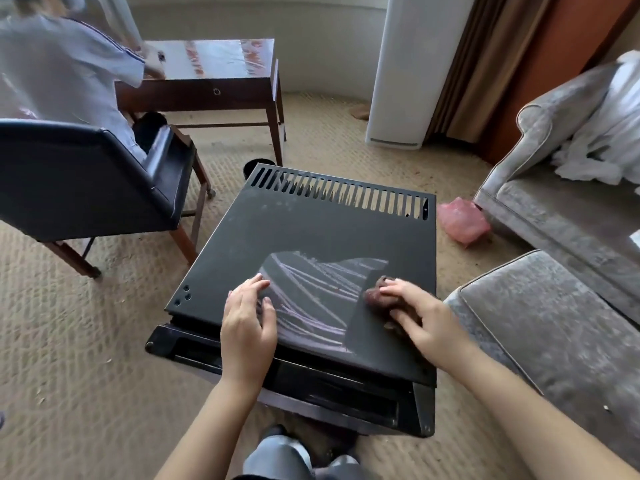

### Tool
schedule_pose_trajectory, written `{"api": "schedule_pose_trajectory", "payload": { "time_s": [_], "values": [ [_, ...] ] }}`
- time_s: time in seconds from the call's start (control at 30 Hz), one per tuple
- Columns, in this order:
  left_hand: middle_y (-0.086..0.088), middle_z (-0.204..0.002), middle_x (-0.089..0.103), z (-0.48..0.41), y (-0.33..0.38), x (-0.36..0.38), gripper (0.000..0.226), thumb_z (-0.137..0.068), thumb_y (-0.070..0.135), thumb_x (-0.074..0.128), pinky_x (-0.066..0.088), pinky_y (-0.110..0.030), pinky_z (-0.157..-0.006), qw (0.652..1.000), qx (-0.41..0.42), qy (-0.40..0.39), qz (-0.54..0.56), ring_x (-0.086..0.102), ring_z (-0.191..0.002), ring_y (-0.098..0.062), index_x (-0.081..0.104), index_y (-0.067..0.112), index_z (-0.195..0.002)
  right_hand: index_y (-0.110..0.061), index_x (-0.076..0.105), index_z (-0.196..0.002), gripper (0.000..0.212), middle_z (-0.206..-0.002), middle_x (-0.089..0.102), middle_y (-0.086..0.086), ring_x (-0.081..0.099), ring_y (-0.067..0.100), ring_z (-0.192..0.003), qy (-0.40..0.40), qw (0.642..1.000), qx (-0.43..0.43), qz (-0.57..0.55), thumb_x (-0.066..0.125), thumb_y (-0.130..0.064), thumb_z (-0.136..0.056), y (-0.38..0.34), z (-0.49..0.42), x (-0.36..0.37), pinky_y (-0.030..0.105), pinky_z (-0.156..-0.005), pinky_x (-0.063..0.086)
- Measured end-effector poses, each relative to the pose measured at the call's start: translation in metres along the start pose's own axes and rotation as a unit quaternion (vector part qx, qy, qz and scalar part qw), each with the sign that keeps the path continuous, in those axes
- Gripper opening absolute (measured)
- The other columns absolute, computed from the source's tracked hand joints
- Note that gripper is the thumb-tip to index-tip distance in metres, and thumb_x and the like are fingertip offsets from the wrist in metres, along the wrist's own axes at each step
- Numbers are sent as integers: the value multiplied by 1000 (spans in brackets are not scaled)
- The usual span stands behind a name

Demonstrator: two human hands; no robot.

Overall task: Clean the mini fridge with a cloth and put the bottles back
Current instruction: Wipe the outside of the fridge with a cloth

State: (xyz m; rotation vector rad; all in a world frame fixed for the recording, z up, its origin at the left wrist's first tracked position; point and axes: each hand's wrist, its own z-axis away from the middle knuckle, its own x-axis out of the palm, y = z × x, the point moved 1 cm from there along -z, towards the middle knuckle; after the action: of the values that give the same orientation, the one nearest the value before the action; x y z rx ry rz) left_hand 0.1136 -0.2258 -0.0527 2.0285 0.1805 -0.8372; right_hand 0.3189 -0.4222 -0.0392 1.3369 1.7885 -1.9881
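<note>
Your mini fridge (311, 230) stands on the carpet right in front of you, door side toward you, and you are working on its black top panel. Your right hand (422, 317) is on the near right part of that panel; its fingers are curled over a bunched brown cloth (375, 296), holding it and pressing it down. Your left hand (247, 320) lies flat near the fridge's front edge, fingers spread wide and holding nothing, which makes a good brace.

A streaky damp patch (311, 285) shows between your hands. The rest of the top looks dull and dusty, especially toward the vent slots (339, 192) along the fridge's far edge. So the wiping looks barely begun.

To do this step well, open the cloth out flatter so more of it meets the metal. Work in overlapping straight strokes from the vent slots back toward yourself, so dust is pulled off the front edge rather than pushed into the openings. Press evenly, and refold to a clean face when the cloth greys. Shift the bracing hand off the damp area so you don't leave prints there.

No bottles are in view around the fridge, so putting them back comes later.
</note>
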Motion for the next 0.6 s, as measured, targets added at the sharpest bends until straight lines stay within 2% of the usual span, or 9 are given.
{"api": "schedule_pose_trajectory", "payload": {
  "time_s": [0.1, 0.17, 0.23, 0.3, 0.4, 0.5, 0.57, 0.6],
  "values": [
    [-5, -122, 62, -4, -3, -11, 32, -89, 15, 47, 32, -15, -103, 999, -41, 14, 30, 53, -117, -18, 63, 4, -114, -18, 60, -123, 38, -131, 58, -2, 50, 17, -127, 94, 992, 64, 53, 62, -3, -88, 8, -21, 0, 17, -107, 28],
    [-7, -122, 62, -9, -9, -21, 32, -90, 15, 48, 30, -13, -104, 999, -27, 16, 21, 53, -118, -18, 63, 3, -116, -14, 58, -125, 37, -133, 56, 3, 49, 21, -127, 112, 987, 82, 86, 60, -5, -90, 6, -30, 6, 19, -105, 29],
    [-8, -123, 62, -16, -19, -29, 32, -90, 15, 48, 33, -25, -108, 1000, -9, 11, -4, 52, -119, -20, 62, 3, -116, -15, 57, -128, 37, -136, 55, 4, 48, 24, -128, 113, 982, 108, 107, 58, -10, -92, 2, -44, 9, 27, -104, 33],
    [-9, -123, 62, -25, -30, -37, 34, -92, 20, 45, 38, -40, -107, 1000, 8, 2, -30, 53, -119, -23, 63, 3, -116, -16, 56, -130, 37, -138, 53, 4, 47, 24, -128, 114, 978, 139, 108, 57, -13, -93, -8, -64, 16, 29, -105, 33],
    [-9, -120, 64, -40, -44, -47, 43, -91, 30, 38, 41, -46, -105, 998, 15, -19, -53, 55, -117, -26, 64, 4, -114, -18, 53, -133, 38, -142, 50, 3, 42, 21, -133, 92, 980, 143, 105, 55, -16, -95, -46, -90, 49, 27, -110, 26],
    [-10, -119, 64, -57, -60, -52, 45, -90, 32, 37, 41, -52, -102, 995, 16, -53, -81, 56, -116, -28, 65, 5, -112, -19, 53, -134, 40, -143, 49, -1, 36, 16, -138, 11, 995, 64, 82, 56, -16, -94, -89, -100, 94, 20, -112, 18],
    [-10, -119, 64, -65, -69, -55, 46, -90, 33, 36, 38, -49, -106, 993, 21, -72, -92, 56, -116, -28, 65, 5, -112, -21, 55, -132, 40, -142, 50, -2, 36, 14, -138, -34, 997, 39, 63, 59, -16, -93, -94, -103, 99, 22, -114, 21],
    [-9, -120, 64, -67, -74, -57, 47, -89, 34, 35, 37, -48, -107, 993, 21, -78, -92, 56, -116, -27, 65, 6, -112, -21, 56, -131, 39, -140, 52, -2, 39, 14, -136, -30, 997, 40, 62, 60, -15, -93, -90, -104, 94, 24, -113, 24]
  ]
}}
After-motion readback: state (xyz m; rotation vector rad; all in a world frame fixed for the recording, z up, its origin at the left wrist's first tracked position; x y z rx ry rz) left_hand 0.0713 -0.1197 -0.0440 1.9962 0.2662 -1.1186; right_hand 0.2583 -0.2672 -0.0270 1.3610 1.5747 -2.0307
